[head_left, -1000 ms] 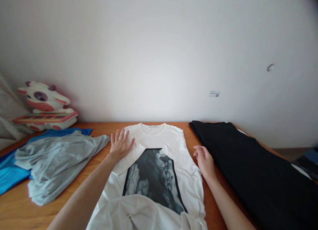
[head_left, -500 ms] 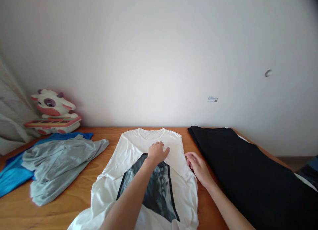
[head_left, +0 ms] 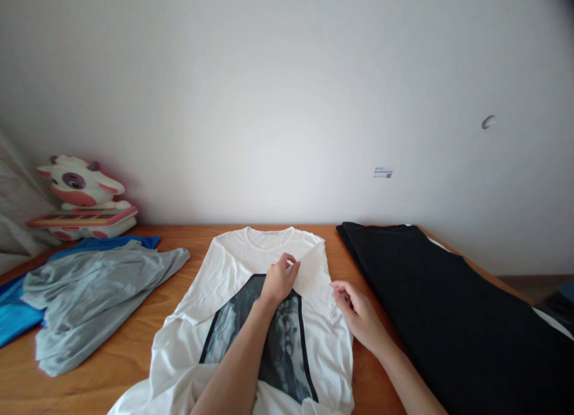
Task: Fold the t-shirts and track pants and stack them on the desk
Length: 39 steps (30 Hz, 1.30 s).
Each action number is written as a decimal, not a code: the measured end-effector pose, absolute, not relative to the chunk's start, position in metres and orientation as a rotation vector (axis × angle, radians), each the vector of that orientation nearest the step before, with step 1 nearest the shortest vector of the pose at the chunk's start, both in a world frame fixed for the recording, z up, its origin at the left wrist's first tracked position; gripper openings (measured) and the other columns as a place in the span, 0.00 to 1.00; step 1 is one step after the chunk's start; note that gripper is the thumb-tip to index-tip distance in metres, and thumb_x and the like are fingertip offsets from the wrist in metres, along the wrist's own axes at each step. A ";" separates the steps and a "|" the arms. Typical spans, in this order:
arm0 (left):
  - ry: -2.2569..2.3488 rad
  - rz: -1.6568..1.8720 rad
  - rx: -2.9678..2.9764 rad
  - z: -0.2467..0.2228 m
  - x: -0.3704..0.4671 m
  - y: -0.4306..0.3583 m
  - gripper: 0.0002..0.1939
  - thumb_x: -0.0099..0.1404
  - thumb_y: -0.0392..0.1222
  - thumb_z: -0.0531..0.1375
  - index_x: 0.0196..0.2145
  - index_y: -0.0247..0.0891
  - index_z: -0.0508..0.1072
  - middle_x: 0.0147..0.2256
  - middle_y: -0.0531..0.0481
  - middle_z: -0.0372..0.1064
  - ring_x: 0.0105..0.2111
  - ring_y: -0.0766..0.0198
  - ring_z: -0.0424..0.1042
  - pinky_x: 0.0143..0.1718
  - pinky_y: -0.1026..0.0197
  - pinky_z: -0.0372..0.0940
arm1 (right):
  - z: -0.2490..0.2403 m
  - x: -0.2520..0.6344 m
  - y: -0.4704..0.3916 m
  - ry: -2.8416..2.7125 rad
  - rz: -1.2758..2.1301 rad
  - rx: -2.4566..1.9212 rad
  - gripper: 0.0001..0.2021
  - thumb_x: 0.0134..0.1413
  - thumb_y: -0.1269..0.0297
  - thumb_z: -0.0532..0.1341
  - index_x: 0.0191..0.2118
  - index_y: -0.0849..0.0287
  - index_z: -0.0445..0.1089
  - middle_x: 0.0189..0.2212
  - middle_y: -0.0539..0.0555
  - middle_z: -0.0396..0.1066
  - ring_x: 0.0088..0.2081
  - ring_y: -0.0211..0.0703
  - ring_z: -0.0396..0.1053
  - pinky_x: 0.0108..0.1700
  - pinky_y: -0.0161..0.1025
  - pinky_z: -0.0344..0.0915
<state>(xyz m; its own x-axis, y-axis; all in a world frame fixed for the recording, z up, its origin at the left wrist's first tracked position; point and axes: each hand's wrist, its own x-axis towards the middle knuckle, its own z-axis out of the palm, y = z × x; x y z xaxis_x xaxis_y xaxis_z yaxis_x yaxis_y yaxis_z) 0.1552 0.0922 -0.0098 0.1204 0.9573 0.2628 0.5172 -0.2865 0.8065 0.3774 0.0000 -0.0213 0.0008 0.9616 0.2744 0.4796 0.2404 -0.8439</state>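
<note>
A white T-shirt [head_left: 224, 253] with a dark grey printed panel [head_left: 282, 367] lies spread on the wooden surface, its neckline toward the wall and its sleeves folded in over the front. My left hand [head_left: 278, 281] is over the shirt's chest, thumb and forefinger pinched together on the cloth near the right sleeve. A faint crease runs from that pinch to the shoulder. By the shirt's right edge, my right hand [head_left: 361, 316] has its fingers curled, the fingertips at the edge of the white cloth. The shirt's lower part is bunched and partly hidden by my left forearm.
Black folded cloth [head_left: 439, 295] lies close on the right. Left of the shirt, a grey garment [head_left: 103, 295] rests on a blue one [head_left: 18, 322]. Behind them stands a cow-shaped toy keyboard [head_left: 85, 200]. A pale wall [head_left: 287, 104] borders the wooden surface [head_left: 147, 325] at the back.
My left thumb and forefinger have closed from apart into a pinch on the shirt. My right fingers have curled in further at its edge. The view has shifted slightly.
</note>
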 end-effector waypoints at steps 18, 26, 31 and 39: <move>1.198 1.119 1.206 -0.008 0.153 0.104 0.17 0.59 0.50 0.62 0.42 0.39 0.69 0.24 0.55 0.70 0.19 0.67 0.67 0.20 0.67 0.60 | -0.006 0.388 -0.021 -1.996 0.272 -1.482 0.15 0.56 0.72 0.54 0.47 0.51 0.70 0.44 0.54 0.71 0.47 0.48 0.73 0.50 0.44 0.69; 1.635 1.045 1.644 -0.008 0.144 0.100 0.08 0.57 0.39 0.61 0.36 0.39 0.74 0.28 0.52 0.71 0.32 0.60 0.72 0.37 0.61 0.64 | -0.011 0.387 -0.013 -2.036 0.281 -1.425 0.13 0.56 0.70 0.57 0.46 0.51 0.71 0.43 0.54 0.71 0.47 0.48 0.72 0.51 0.44 0.67; 1.848 0.873 1.766 -0.002 0.171 0.133 0.15 0.63 0.43 0.61 0.46 0.35 0.75 0.46 0.40 0.75 0.48 0.53 0.74 0.51 0.56 0.64 | -0.012 0.386 -0.010 -2.053 0.340 -1.387 0.13 0.56 0.71 0.57 0.45 0.53 0.72 0.40 0.53 0.71 0.43 0.47 0.72 0.47 0.43 0.67; 1.944 0.522 1.892 0.010 0.231 0.190 0.18 0.64 0.52 0.62 0.44 0.38 0.79 0.56 0.34 0.72 0.58 0.40 0.68 0.53 0.48 0.64 | -0.015 0.388 -0.007 -2.053 0.372 -1.393 0.15 0.49 0.78 0.56 0.41 0.55 0.72 0.35 0.52 0.70 0.39 0.45 0.69 0.43 0.41 0.64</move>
<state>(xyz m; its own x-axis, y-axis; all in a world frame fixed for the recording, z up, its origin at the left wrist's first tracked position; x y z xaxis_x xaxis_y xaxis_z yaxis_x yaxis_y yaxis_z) 0.2305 0.1897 0.0098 -0.0239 0.9997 -0.0104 0.8598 0.0258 0.5100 0.3879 -0.0065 -0.0150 -0.2498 0.9084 0.3352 0.7328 0.4036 -0.5478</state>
